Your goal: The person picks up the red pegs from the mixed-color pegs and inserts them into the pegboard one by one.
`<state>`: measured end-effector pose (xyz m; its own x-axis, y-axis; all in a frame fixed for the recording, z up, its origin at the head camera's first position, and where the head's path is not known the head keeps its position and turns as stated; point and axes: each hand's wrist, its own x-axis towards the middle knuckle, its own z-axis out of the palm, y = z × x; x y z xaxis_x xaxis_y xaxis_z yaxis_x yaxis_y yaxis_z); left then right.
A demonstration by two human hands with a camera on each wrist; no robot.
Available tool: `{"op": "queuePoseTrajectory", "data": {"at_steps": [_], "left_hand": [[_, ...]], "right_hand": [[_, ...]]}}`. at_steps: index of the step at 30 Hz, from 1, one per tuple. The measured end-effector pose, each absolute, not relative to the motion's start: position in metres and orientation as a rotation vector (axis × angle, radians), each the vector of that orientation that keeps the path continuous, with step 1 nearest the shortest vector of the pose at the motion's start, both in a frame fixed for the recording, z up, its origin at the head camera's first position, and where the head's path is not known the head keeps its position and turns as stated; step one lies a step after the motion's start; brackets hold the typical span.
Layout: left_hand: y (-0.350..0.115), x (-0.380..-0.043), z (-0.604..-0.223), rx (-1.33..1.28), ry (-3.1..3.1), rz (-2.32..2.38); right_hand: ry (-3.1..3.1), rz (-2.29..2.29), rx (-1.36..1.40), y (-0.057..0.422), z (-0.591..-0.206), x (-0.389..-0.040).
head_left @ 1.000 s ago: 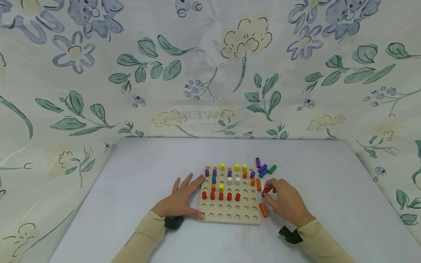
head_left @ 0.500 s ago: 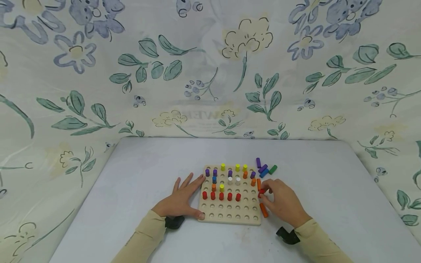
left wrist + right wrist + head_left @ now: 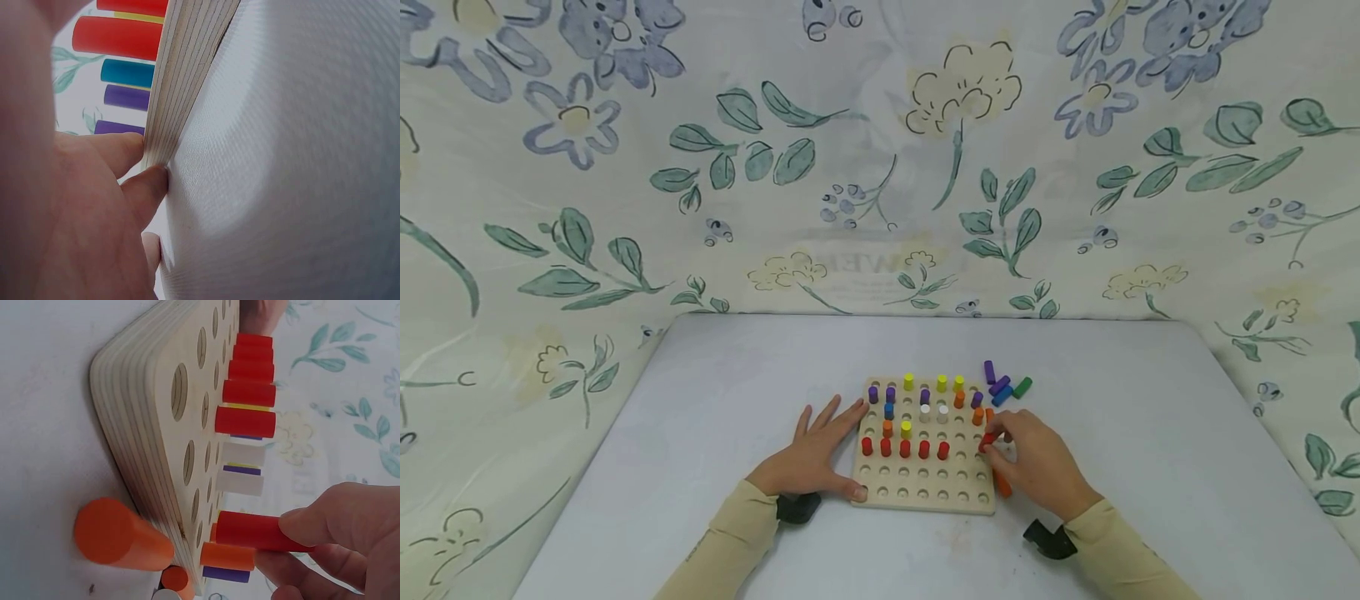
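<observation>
A wooden pegboard (image 3: 925, 504) with rows of round holes lies on the white table. Red pegs (image 3: 905, 448) stand in one row, with yellow, purple, blue, white and orange pegs in the rows behind. My left hand (image 3: 812, 454) rests at the board's left side with fingers spread, thumb near the front corner; in the left wrist view, fingertips (image 3: 153, 181) touch the layered edge. Between thumb and fingers my right hand (image 3: 1037, 458) pinches a red peg (image 3: 253, 531) over the board's right edge. In the right wrist view its free end points toward the board's holes.
Loose purple, blue (image 3: 1002, 395) and green (image 3: 1022, 387) pegs lie past the board's back right corner. An orange peg (image 3: 1002, 485) lies along the right edge, partly behind my right hand. A floral cloth (image 3: 880, 167) hangs behind the table.
My right hand has moved left with the red peg, from beside the board to over its right edge. My left hand has stayed in place.
</observation>
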<state>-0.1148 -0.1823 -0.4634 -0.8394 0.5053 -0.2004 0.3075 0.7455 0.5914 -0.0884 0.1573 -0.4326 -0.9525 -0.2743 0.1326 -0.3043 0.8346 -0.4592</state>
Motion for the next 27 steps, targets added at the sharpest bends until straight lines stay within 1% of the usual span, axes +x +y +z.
{"op": "queuePoseTrajectory", "data": {"at_steps": [27], "left_hand": [[-0.183,-0.115,-0.465,0.620,2.594,0.788]], "right_hand": [[-2.925,0.765,0.585,0.139,-0.433,-0.087]]}}
